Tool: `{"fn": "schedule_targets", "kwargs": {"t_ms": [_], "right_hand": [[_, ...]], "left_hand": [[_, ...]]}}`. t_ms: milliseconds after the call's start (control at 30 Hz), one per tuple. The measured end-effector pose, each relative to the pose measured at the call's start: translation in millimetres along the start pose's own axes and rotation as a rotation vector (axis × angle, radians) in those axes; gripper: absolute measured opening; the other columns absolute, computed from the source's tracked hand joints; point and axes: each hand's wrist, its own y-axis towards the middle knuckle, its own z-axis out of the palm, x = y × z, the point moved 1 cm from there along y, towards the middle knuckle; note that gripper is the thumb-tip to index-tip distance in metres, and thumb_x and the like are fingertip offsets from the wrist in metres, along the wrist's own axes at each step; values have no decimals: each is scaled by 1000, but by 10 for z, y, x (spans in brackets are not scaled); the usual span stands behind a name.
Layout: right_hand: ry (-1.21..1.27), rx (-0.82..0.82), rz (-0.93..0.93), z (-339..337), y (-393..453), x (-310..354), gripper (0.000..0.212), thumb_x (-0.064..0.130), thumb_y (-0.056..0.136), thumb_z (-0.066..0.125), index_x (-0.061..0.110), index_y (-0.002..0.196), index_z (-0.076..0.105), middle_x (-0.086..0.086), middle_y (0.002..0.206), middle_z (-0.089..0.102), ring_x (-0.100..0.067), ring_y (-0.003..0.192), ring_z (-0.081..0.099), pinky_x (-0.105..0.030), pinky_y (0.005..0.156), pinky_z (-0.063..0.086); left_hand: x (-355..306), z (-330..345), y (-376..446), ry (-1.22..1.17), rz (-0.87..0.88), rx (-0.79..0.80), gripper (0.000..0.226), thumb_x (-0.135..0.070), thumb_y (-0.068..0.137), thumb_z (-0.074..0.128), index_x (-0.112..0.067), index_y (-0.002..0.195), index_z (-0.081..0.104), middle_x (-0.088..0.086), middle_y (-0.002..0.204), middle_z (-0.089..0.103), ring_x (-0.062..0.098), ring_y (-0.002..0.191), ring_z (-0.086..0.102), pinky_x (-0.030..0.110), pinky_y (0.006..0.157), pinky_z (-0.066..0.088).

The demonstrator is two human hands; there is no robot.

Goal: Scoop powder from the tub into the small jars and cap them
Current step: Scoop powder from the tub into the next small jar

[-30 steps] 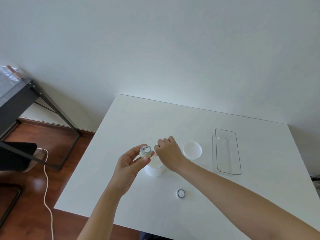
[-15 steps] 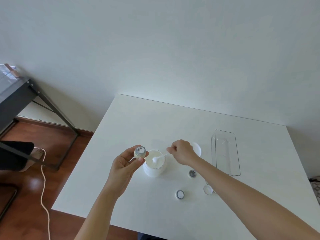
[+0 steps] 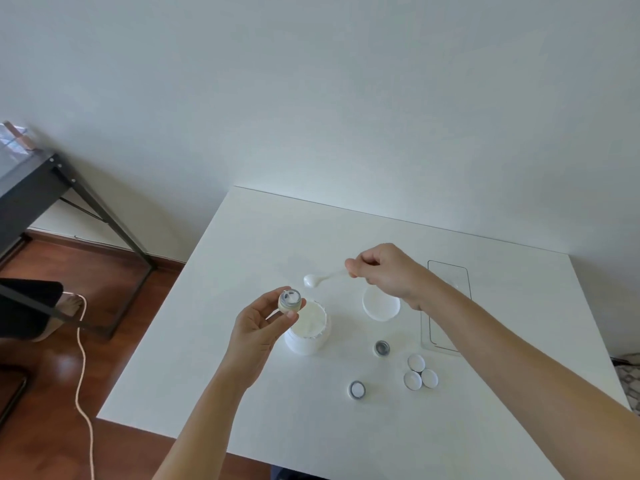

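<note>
My left hand (image 3: 258, 327) holds a small jar (image 3: 289, 301) upright at its fingertips, white powder showing in its mouth. Just right of it and below stands the open white tub (image 3: 308, 329) full of powder. My right hand (image 3: 384, 271) pinches the handle of a white spoon (image 3: 320, 279); its heaped bowl hovers above and slightly right of the jar. Two more small jars stand on the table, one (image 3: 382, 348) right of the tub and one (image 3: 357, 390) nearer me. Three white caps (image 3: 420, 373) lie clustered at the right.
The tub's white lid (image 3: 380, 304) lies upside down under my right wrist. A clear plastic tray (image 3: 446, 303) sits at the right, partly behind my forearm. The white table (image 3: 263, 237) ends at the left over wooden floor, with a cord (image 3: 83, 368) and a black desk frame (image 3: 69, 202).
My right hand lifted the spoon out of the tub and raised it, loaded, above the jar. My left hand kept the jar by the tub, barely moving.
</note>
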Motion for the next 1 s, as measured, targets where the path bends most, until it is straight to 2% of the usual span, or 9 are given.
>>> {"fn": "schedule_targets", "kwargs": {"t_ms": [100,200,267,333,500,633,833,1000], "right_hand": [[-24,9,-20,49,-18,76,33,34,94,57,18,65,64,8,54,31,-10,51,33,-21,57,29],[-75,-34,-50,115,-12,81,33,32,94,58,16,65,64,12,41,28,-6,39,28,-24,52,27],[-120,-93,-93,159,-15,80,32,30,93,60,14,66,63,12,34,32,-6,36,32,-23,51,29],[-167,-169,-150,192,-29,95,31,29,92,61,11,67,62,12,37,37,-5,39,37,-20,50,31],[-285,-326,-402,260,-130,141,25,27,90,63,13,70,59,7,62,45,-7,57,41,-25,67,31],[-441,-469,-653,308,-252,122,20,23,89,66,11,74,61,5,71,49,-15,63,47,-28,79,31],[-684,-633,-932,364,-343,11,22,22,89,65,10,71,63,0,68,51,-19,64,49,-30,75,35],[-776,-712,-1062,413,-397,-38,32,23,94,60,9,65,62,-2,63,49,-21,58,46,-32,69,37]], "left_hand": [[-32,58,-5,16,2,31,39,-4,82,74,-9,120,68,10,119,74,27,120,66,42,109,43],[-67,105,-20,25,10,57,39,-7,84,71,-10,122,68,11,121,73,27,121,66,39,107,44],[-87,119,-24,27,13,60,41,-7,84,71,-9,124,66,12,120,73,26,120,66,38,106,45],[-101,128,-21,32,18,62,41,-7,84,71,-10,124,66,12,119,74,27,120,66,36,106,48],[-124,143,-28,20,20,79,39,-11,83,74,-14,122,70,14,119,74,27,119,66,29,102,52],[-133,148,-33,-11,15,75,43,-22,77,80,-15,119,72,13,118,74,27,120,66,29,103,51],[-140,165,-34,-31,12,75,41,-22,76,81,-15,116,73,13,119,74,27,119,67,29,101,52],[-144,179,-45,-37,9,66,41,-23,76,82,-12,115,73,17,118,73,28,118,67,32,101,53]]}}
